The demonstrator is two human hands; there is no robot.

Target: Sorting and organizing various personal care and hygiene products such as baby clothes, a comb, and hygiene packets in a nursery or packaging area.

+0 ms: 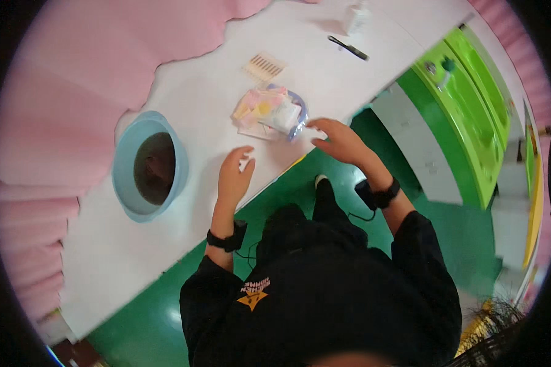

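My left hand hovers over the white table's near edge, its fingers curved and apart with nothing between them. To the right, my right hand is held open the same way, its fingertips beside a small pile of packets in pink, yellow and clear plastic. A bluish-purple curved band shows along the right side of the pile; what it belongs to is partly hidden. Just behind the pile lies a pale flat piece with a row of brown stripes. Neither hand appears to touch any of these.
A light blue basin with dark liquid stands on the table at the left. Toward the far right are a slim black tool and a white bottle. Pink drapery borders the table; a green sink unit stands right.
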